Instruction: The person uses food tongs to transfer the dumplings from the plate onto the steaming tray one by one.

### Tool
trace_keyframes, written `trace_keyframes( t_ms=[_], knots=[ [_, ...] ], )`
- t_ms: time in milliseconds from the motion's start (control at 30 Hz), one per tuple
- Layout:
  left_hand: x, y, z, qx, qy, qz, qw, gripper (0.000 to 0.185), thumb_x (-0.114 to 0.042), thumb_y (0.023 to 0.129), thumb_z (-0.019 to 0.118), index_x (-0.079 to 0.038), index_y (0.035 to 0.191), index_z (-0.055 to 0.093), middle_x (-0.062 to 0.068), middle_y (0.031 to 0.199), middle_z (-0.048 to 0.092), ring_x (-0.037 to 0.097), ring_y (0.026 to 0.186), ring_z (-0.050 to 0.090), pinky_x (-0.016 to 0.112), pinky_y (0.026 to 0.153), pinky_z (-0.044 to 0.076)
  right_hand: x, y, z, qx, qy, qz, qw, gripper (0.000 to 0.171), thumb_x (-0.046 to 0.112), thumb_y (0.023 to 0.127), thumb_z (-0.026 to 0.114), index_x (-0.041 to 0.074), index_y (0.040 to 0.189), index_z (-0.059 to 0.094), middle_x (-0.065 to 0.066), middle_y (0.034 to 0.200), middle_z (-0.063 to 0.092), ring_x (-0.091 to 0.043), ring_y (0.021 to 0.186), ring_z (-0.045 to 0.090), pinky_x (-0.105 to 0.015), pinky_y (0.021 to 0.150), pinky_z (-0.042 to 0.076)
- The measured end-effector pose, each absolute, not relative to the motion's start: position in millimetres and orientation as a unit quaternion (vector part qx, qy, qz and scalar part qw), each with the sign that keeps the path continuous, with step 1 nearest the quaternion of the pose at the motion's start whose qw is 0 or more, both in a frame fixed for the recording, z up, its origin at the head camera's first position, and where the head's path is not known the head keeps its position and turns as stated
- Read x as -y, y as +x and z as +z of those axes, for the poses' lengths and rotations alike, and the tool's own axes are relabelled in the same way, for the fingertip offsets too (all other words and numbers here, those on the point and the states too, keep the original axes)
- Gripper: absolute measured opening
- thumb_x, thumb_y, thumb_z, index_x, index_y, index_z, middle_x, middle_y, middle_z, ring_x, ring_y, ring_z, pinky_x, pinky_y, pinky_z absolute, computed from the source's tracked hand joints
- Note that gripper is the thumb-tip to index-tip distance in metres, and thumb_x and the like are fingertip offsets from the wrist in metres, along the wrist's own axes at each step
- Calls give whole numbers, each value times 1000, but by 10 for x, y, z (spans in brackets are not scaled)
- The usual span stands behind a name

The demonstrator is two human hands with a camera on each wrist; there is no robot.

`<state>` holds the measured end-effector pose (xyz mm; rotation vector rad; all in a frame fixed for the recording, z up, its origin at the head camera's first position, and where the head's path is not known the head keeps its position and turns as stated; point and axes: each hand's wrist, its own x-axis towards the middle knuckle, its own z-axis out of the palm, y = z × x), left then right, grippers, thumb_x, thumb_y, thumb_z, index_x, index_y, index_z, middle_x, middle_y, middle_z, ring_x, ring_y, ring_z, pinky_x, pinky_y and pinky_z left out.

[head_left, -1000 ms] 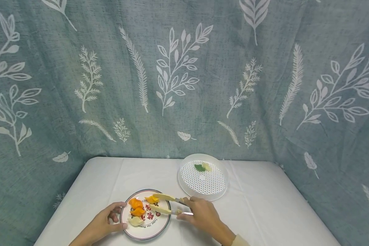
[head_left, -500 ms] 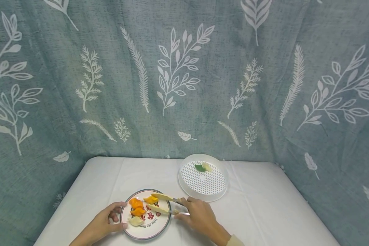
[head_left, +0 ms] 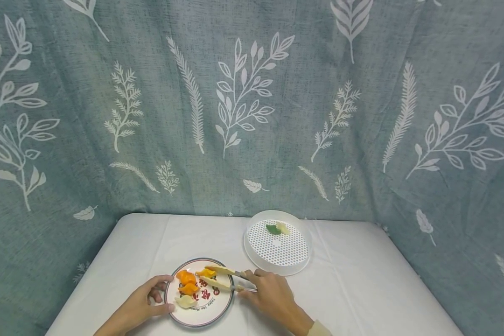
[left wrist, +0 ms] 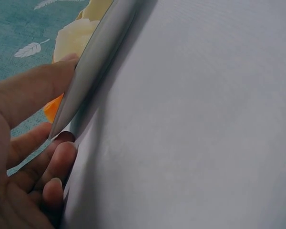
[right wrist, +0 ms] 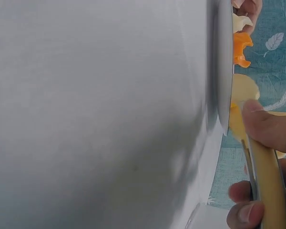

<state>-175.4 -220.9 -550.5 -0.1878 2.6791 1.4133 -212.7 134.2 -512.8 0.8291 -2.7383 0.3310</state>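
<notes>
My left hand (head_left: 140, 305) grips the near-left rim of a white round plate (head_left: 210, 317) with a dark edge line and red print; in the left wrist view the thumb lies on the rim, fingers below it. On the plate are two orange dumplings (head_left: 188, 289), a cream dumpling (head_left: 186, 302) and a yellow-orange dumpling (head_left: 201, 273) near the far rim. With my right hand (head_left: 273, 296) I hold tongs (head_left: 220, 283) with pale yellow ends and metal arms. Their ends stand apart over the plate, one on either side of the yellow-orange dumpling.
A white round steamer tray (head_left: 277, 266) with a perforated base stands beyond and right of the plate. Inside lie a green dumpling (head_left: 273, 229) and a cream one (head_left: 283, 227). White cloth (head_left: 361, 280) covers the table, and a green leaf-patterned curtain (head_left: 252, 116) hangs around it.
My right hand has shifted left with the tongs, bringing their ends to the yellow-orange dumpling and slightly nearer each other. The left hand and plate stay in place.
</notes>
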Motion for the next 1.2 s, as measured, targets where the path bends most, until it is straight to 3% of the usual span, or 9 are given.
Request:
trace_keyframes(
  t_ms=[300,600,767,1000,1200],
  knots=[
    [2196,-1754,-5488,-884,-62,461,54,85,-36,63,98,-11,135,62,0,104,61,18,84,50,30,70,42,-1398,-2123,-5141,933,293,121,172,55,61,86,72,20,122,77,8,82,66,-5,59,39,-26,51,40],
    [2185,-1733,-5477,-885,-62,459,51,83,-34,64,98,-11,135,62,-1,103,61,17,83,50,28,67,42,-1486,-2108,-5064,929,278,161,184,52,55,82,79,20,119,78,9,79,66,-4,60,39,-24,51,39],
    [2191,-1737,-5483,-885,-58,459,50,84,-35,64,98,-11,135,62,-1,103,61,17,83,50,27,67,42,-1559,-2112,-5008,926,274,169,197,52,54,81,81,17,117,79,11,75,62,-3,61,39,-23,52,39],
    [2219,-1729,-5504,-878,-43,475,49,82,-36,64,98,-12,134,63,1,104,60,18,85,49,28,68,41,-1681,-2152,-4900,932,253,168,198,59,53,81,81,9,121,77,16,64,38,-1,55,30,-21,47,31],
    [2211,-1723,-5500,-876,-51,478,49,81,-33,64,98,-11,134,63,1,104,61,18,85,49,28,68,41,-1769,-2197,-4811,937,234,166,199,57,50,81,83,11,121,77,17,63,39,-1,54,30,-21,46,31]
  ],
)
